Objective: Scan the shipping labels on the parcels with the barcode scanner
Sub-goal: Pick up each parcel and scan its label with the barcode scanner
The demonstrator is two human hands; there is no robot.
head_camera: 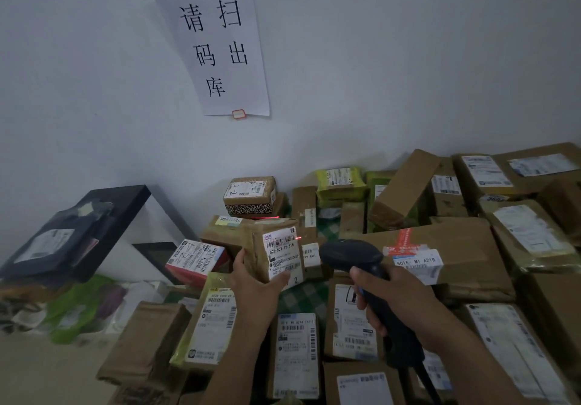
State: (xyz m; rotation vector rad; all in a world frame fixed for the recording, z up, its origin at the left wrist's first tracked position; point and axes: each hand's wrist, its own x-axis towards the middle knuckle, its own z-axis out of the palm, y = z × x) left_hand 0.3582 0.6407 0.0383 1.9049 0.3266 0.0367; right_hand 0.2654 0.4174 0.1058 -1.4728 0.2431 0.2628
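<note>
My left hand [256, 285] grips a small brown parcel [256, 249] from below, lifted above the pile, its white shipping label [282, 252] turned toward the scanner. My right hand [385, 293] holds the handle of a dark barcode scanner [350, 255], whose head points left at that label from just beside it. A red scan line glows at the label's top right edge and on the boxes behind. Many other labelled cardboard parcels [452, 256] lie heaped around and under both hands.
A white wall with a paper notice [220, 43] rises behind the pile. A black shelf [103, 212] carrying a dark bagged parcel stands at the left, with green and clear bags [78, 307] beneath it. Large boxes [534, 225] fill the right side.
</note>
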